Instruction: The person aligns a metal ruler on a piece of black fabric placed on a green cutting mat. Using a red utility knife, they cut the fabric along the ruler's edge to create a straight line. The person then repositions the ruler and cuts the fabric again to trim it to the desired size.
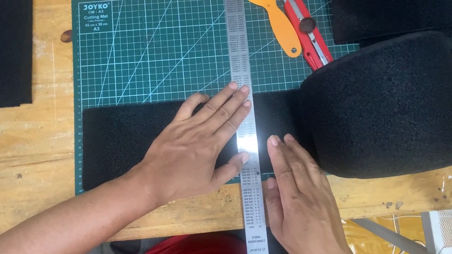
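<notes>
Two flat hands | left hand (193, 143) open, pressing long steel ruler (242, 105) on black fabric strip (119, 136) over green cutting mat (147, 45) | right hand (300, 199) open beside ruler | risk: ruler may slide if pressure is uneven

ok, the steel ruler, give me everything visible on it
The steel ruler is a long, thin, shiny metal strip with fine printed scales and a hole at its near end. It lies flat, running from the green cutting mat across the black fabric strip, overhanging the table edge. The left hand presses on it; the right hand rests alongside.
</notes>
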